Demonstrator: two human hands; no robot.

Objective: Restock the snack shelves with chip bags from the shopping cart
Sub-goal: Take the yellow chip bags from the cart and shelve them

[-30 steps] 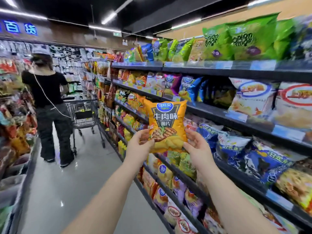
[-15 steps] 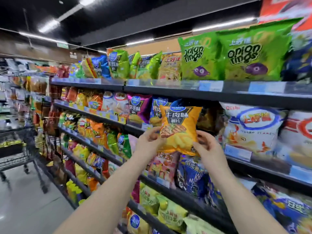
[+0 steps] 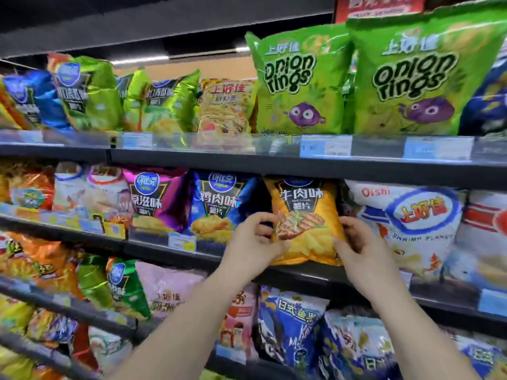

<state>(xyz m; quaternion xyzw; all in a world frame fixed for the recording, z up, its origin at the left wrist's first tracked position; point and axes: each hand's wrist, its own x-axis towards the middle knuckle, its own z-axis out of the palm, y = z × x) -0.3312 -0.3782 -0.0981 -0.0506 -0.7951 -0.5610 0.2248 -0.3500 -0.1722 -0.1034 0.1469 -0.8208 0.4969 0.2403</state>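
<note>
Left hand: we note the fingers curled and pinching the lower left edge of the orange chip bag. Right hand: fingers bent round the bag's lower right edge, gripping it. Both forearms reach up from below.

Between the hands the bag stands upright, facing us, its bottom seam on the front of the dark shelf and its top tucked under the shelf above.

Just left of the left hand we see a blue bag of the same brand, touching the orange one, then a purple bag. Just right of the right hand is a white shrimp-flakes bag.

Above the hands, one shelf up, are two green onion-rings bags. Below the wrists are dark blue bags on the next shelf down.
</note>
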